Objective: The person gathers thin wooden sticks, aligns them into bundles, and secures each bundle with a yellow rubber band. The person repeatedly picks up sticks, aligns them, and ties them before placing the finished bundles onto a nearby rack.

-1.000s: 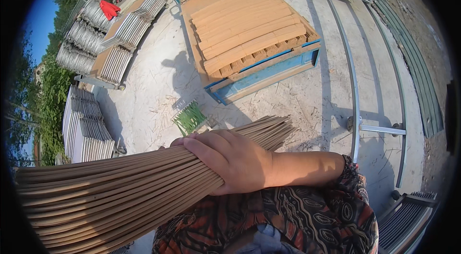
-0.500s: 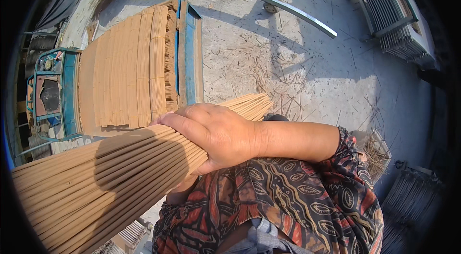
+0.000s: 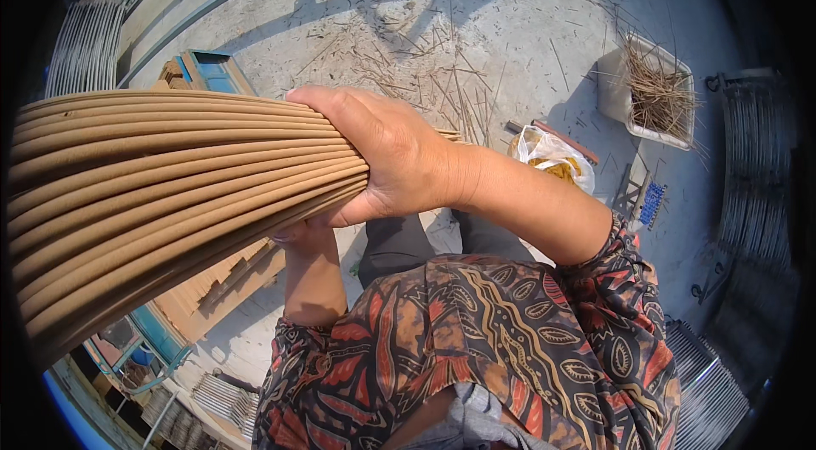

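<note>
A thick bundle of tan incense sticks (image 3: 187,152) stretches leftward across the view, its coated ends fanning toward the left rim. My right hand (image 3: 382,148) is closed over the bundle's narrower end, thumb along the top. A few thin stick ends show past the wrist. Below the bundle, my left hand (image 3: 297,232) grips from underneath; most of its fingers are hidden by the sticks. Partly covered by the bundle is a cart with blue metal end panels (image 3: 219,72), and stacked tan sticks (image 3: 234,280) show below it.
Loose sticks (image 3: 408,67) litter the concrete floor. A white bin (image 3: 616,84) of broken sticks stands at right, near a white plastic bag (image 3: 544,148) and a blue brush-like object (image 3: 652,203). A wheeled metal frame (image 3: 246,0) crosses the top left. Metal racks (image 3: 756,169) line the right side.
The view has turned, bringing the bin and bag further into sight. The bundle has come up closer and now covers much of the cart. Both hands still hold it.
</note>
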Available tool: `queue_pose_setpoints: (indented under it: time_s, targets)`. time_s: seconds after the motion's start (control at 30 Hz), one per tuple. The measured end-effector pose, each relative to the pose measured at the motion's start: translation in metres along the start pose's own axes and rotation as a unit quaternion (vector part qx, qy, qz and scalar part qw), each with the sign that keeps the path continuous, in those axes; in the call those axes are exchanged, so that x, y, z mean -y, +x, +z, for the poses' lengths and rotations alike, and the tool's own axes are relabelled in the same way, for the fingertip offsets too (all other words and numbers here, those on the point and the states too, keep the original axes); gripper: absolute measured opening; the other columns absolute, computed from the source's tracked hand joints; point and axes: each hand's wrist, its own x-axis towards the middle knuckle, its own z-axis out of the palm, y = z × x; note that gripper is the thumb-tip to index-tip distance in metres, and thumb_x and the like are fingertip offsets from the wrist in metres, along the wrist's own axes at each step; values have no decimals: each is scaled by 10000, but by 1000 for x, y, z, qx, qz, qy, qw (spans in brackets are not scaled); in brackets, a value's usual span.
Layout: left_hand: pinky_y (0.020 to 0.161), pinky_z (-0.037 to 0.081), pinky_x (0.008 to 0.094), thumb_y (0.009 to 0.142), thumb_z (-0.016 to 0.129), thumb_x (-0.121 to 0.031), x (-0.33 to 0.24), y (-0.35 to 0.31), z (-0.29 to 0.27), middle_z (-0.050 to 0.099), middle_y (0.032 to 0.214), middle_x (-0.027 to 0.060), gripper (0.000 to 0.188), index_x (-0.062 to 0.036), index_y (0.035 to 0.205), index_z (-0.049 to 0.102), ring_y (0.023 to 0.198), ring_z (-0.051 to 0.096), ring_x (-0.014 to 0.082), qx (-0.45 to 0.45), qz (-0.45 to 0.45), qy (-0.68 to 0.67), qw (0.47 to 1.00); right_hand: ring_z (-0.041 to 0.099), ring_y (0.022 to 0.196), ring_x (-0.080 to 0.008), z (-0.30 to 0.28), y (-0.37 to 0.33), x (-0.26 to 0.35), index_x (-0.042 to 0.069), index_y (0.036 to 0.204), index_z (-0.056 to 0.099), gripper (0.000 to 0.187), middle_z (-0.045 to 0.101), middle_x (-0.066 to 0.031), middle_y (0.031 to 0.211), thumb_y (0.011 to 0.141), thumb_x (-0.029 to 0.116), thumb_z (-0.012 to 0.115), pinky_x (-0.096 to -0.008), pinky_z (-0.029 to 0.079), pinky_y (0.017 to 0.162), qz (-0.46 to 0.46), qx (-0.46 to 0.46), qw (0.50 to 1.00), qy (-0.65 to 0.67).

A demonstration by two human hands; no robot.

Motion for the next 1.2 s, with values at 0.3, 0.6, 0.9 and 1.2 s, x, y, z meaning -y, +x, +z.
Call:
queue_pose_setpoints:
  time_s: [0.3,0.6,0.9,1.2]
  targets:
    - [938,450,424,726,618,-649,126,61,-10,480,1227,137,869,-28,1288,386,1088,526,273,114,93,277,950,552,1020,-334,-5,-93,-102,28,1317,320,966,526,-168,1155,561,323,845,-392,465,854,189,-137,972,0]
    - [988,383,461,704,559,-727,283,56,-112,436,1295,162,969,-15,1330,356,1166,465,311,142,-59,354,923,525,1053,-310,45,-227,-248,35,1328,298,983,510,-157,1176,562,305,853,-385,438,888,348,-210,904,130]
    - [936,425,430,744,547,-693,402,40,-200,463,1250,147,890,-5,1287,393,1121,492,282,192,-73,344,916,497,1087,-286,97,-331,-346,43,1340,277,1002,493,-146,1198,563,286,861,-378,412,922,365,-265,876,169]
    - [884,477,395,699,655,-636,424,-7,-236,501,1190,142,905,26,1260,397,1051,549,254,299,-8,285,911,470,1120,-262,138,-389,-328,50,1352,255,1022,476,-135,1219,564,268,868,-372,386,956,301,-301,899,98]
